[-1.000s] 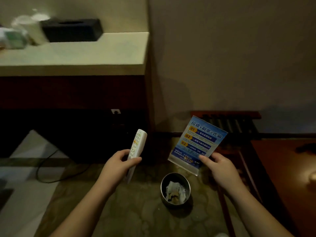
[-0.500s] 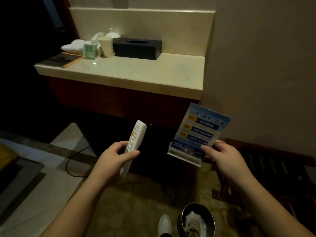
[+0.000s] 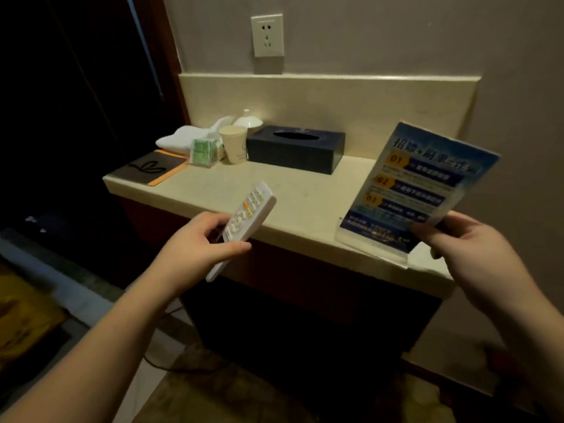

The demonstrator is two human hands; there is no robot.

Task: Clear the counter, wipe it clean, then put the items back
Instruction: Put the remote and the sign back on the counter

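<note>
My left hand [image 3: 201, 242] grips a white remote control [image 3: 247, 215], its far end hanging over the front edge of the cream stone counter [image 3: 299, 206]. In my right hand [image 3: 464, 254] I hold a blue printed sign in a clear acrylic stand [image 3: 418, 190], tilted, with its base just above the counter's right front corner. At the back left of the counter stand a black tissue box [image 3: 294, 148], a paper cup [image 3: 233, 145], a green packet holder [image 3: 205, 152], a white folded towel [image 3: 183, 137] and a dark folder with an orange edge [image 3: 149, 167].
A wall socket [image 3: 267, 35] sits above the counter's backsplash. A white lidded cup [image 3: 248, 119] stands behind the paper cup. Dark cabinet fronts run below the counter. A black cable [image 3: 161, 363] lies on the floor by my left forearm. A dark doorway opens on the left.
The view swung up from the floor and bin to the counter. Both hands rose and moved forward, bringing the remote and the sign over the counter's front edge.
</note>
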